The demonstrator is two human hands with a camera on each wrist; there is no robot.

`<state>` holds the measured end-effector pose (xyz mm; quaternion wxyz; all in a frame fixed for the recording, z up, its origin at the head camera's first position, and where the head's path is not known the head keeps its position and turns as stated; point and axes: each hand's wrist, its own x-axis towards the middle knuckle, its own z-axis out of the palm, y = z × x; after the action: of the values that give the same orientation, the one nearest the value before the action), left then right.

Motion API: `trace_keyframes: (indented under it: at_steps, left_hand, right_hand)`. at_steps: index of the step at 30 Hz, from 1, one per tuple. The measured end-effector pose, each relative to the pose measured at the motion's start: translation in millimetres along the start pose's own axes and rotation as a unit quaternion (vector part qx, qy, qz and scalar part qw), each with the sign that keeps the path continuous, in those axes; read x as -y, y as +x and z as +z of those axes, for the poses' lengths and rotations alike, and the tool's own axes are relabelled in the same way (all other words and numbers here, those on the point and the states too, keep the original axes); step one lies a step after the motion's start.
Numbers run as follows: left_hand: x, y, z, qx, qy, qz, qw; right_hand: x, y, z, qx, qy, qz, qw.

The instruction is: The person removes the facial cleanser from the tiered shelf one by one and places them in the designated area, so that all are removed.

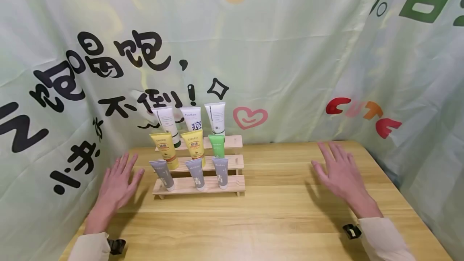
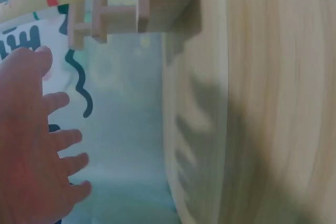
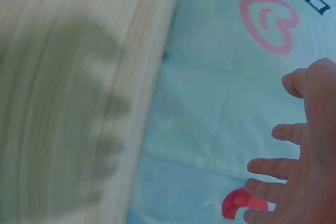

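Note:
My left hand [image 1: 117, 184] is spread out left of a three-tier wooden rack [image 1: 203, 186], its fingers straight and holding nothing. On the right side of the table, my right hand [image 1: 340, 172] is spread too, with nothing in it. Three grey-purple tubes [image 1: 195, 175] stand on the rack's front tier. The middle tier bears two yellow tubes [image 1: 193, 145] and a green tube [image 1: 217, 146]. Three white tubes [image 1: 216, 118] stand along the back tier. In the left wrist view the rack [image 2: 173, 3] shows above my fingers; the right wrist view has my hand [image 3: 299, 166] over the table's far edge.
The wooden table [image 1: 268, 220] runs back to a pale printed curtain [image 1: 290, 63] with black lettering on the left and a pink heart [image 1: 250, 117]. More curtain hangs along both sides. A black wrist strap [image 1: 351, 231] shows at the right sleeve.

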<state>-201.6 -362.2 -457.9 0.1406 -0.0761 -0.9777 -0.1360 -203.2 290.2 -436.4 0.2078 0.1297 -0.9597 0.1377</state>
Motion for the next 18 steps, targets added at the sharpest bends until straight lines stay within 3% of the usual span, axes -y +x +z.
trace_keyframes:
  at_steps: [5, 11, 14, 16, 18]
  left_hand:
    - [-7.9, -7.8, 4.7, -0.033, -0.079, -0.009, 0.9963]
    - [-13.7, -23.0, 19.4, -0.054, -0.197, -0.042, 0.978]
    - [-17.1, -30.0, 28.7, -0.055, -0.254, -0.068, 0.9633]
    - [-21.2, -31.1, 34.8, -0.053, -0.306, -0.078, 0.9473]
    - [-25.9, -30.3, 40.6, -0.042, -0.367, -0.092, 0.9247]
  right_hand:
    - [25, 8, 7, -0.051, 0.05, -0.035, 0.997]
    - [59, 26, 13, -0.024, 0.175, -0.014, 0.984]
    - [73, 38, 18, -0.014, 0.22, -0.016, 0.975]
    - [82, 47, 21, -0.014, 0.25, -0.022, 0.968]
    - [91, 54, 25, -0.018, 0.287, -0.027, 0.957]
